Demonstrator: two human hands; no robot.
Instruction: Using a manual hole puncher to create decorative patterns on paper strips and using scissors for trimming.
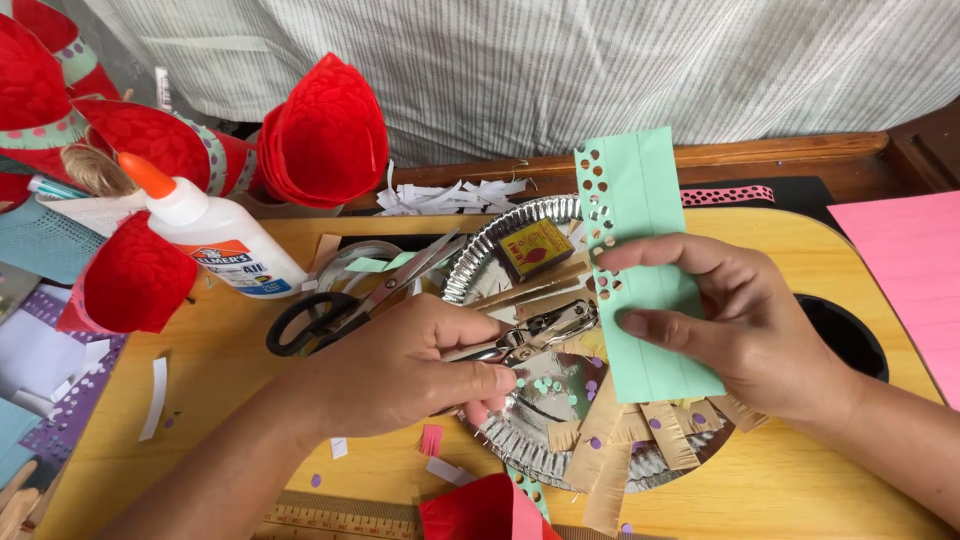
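My left hand grips a metal hole punch, its jaws at the left edge of a mint-green paper strip. My right hand holds that strip upright by its middle; a line of punched holes runs down the strip's left edge. Both hands hover over a silver foil plate that holds small green and purple paper dots, fringed tan paper pieces and a small yellow-and-red matchbox.
Black-handled scissors lie left of the plate on the yellow wooden board. A white glue bottle with an orange tip lies at the left among red paper cones. Pink paper lies at the right, a ruler at the front.
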